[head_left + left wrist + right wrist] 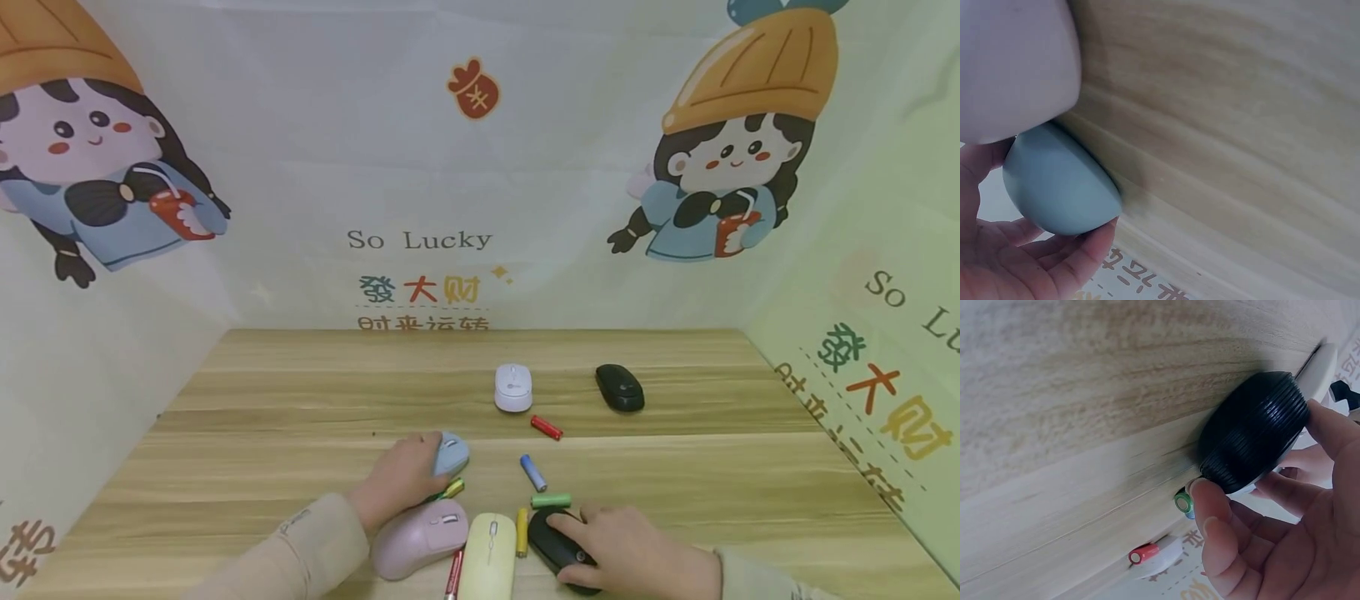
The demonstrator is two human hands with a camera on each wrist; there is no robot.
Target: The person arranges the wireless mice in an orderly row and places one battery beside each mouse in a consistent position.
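Note:
My left hand (397,477) grips a light blue computer mouse (453,454), its fingers curled along the sides; the left wrist view shows that mouse (1060,181) beside the pink mouse (1016,62). With thumb and fingers on its sides, my right hand (637,550) holds a black mouse (553,535) low at the table. In the right wrist view the ribbed side of this black mouse (1257,431) faces the camera. A green battery (551,501) lies just behind it and a yellow battery (522,533) to its left. Partly under the left hand is a yellow-green battery (455,487).
Between the hands sit the pink mouse (420,540) and a yellow mouse (489,557), a red battery (454,575) between them. Farther back are a blue battery (533,472), another red battery (547,427), a white mouse (513,388) and a second black mouse (620,387). Printed cloth surrounds the table.

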